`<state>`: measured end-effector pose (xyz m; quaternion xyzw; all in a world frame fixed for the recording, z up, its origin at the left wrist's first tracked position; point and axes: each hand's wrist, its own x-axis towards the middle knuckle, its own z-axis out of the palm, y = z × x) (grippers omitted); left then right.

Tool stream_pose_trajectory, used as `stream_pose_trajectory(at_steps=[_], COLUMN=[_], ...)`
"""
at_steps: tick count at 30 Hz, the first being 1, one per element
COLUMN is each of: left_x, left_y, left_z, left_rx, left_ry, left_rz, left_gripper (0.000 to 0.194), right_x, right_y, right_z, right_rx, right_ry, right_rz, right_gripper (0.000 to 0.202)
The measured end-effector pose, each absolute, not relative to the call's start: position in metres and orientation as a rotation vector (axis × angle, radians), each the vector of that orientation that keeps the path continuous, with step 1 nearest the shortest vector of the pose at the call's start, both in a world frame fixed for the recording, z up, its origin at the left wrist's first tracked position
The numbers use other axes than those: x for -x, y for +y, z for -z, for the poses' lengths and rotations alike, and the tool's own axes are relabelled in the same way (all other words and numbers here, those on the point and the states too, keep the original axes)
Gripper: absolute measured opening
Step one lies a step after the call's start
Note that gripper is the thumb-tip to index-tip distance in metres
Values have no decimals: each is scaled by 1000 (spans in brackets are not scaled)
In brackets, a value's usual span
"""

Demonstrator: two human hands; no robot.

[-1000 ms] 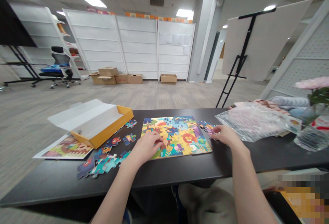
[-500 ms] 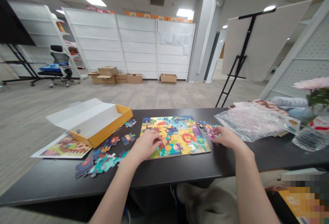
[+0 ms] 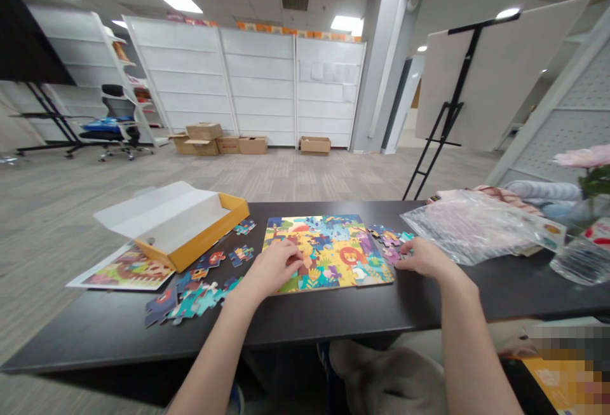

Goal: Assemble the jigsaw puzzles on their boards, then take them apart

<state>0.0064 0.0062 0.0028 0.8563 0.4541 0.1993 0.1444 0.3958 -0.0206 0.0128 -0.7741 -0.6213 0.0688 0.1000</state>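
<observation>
I see the jigsaw puzzle (image 3: pixel 336 256) lying below centre frame on the dark counter (image 3: pixel 333 323), its left part under my left hand (image 3: pixel 277 266). My right hand (image 3: pixel 426 257) is at loose pieces (image 3: pixel 391 254) just right of it; whether either curled grip holds one, I cannot tell.

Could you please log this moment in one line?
left hand: over puzzle, left side; right hand: at loose pieces; yellow box: open
</observation>
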Motion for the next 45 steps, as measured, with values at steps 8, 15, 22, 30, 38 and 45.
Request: stream_pose_trajectory(at_steps=[8,15,22,30,38,45], left_x=[-9,-8,-32,-85,-77,-117], left_y=[7,5,-4,-10,3,33], left_z=[-4,-8,-19,-22,-18,-25], left_rx=[-2468,-2459,-2420,-1754,-1723,-1968], left_ry=[1318,1296,1296,781,927,1080], left_rz=[-563,-550,-708,-934,-1029,-927], left_gripper=[14,16,19,21,19,32], right_x=[-395,-390,-351,-291,-313,-337], right_y=[-24,-27,-28,-18,-5,-3], right_z=[-22,-32,-48,-49,-42,-28], right_rx=[2158,1679,1400,1114,1411,1833], right_ry=[-1781,-1676,-1654,-1665,-1548,-1747], right_rz=[-275,-650,-787,-1166,-777,-428], right_gripper=[21,20,38,35,25,20])
